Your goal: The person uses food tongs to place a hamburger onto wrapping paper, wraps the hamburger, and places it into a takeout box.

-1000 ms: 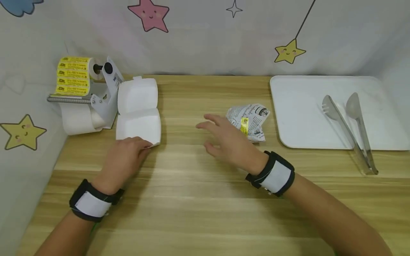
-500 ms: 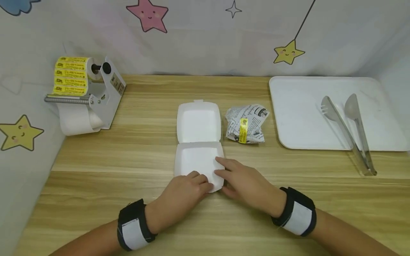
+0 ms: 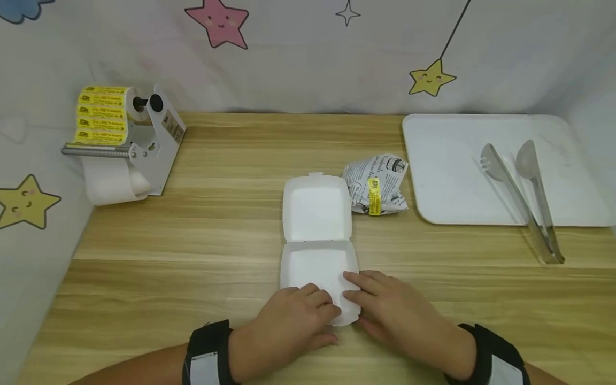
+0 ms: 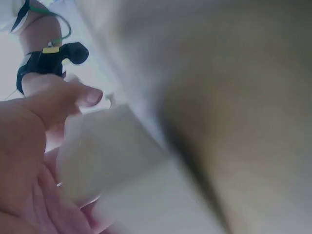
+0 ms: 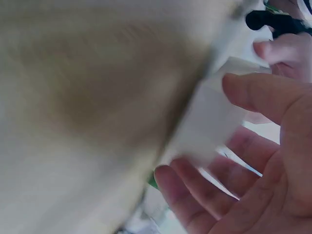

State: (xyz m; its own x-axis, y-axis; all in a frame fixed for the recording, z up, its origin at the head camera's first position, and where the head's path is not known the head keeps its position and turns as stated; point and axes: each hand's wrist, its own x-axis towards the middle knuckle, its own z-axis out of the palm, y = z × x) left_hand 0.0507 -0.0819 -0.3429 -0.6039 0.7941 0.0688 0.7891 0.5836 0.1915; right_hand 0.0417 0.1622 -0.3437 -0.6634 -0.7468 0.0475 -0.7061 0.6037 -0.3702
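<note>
A white clamshell takeaway box [image 3: 320, 262] lies unfolded on the table in front of me, lid [image 3: 317, 207] on the far side. My left hand [image 3: 289, 326] has its fingers curled over the near wall of the box, the thumb low outside it. Gripping the box's right side near the front corner, my right hand [image 3: 404, 321] has fingertips inside and thumb outside. Both wrist views are blurred, showing the box [image 4: 114, 151] by the left fingers and the box wall [image 5: 209, 117] by the right thumb. Behind the box's right edge sits a paper-wrapped parcel [image 3: 361, 184] with a yellow label [image 3: 375, 197].
At the back left stands a label dispenser [image 3: 166, 144] carrying a roll of yellow labels [image 3: 102, 115]. A white tray [image 3: 452, 171] lies at the back right, with metal tongs [image 3: 541, 206] resting across its front edge. Walls border the table behind and at both sides.
The left hand has brought the box from beside the dispenser to the middle, then slightly nearer and rightward. The right hand has left the parcel and come to the box's right side.
</note>
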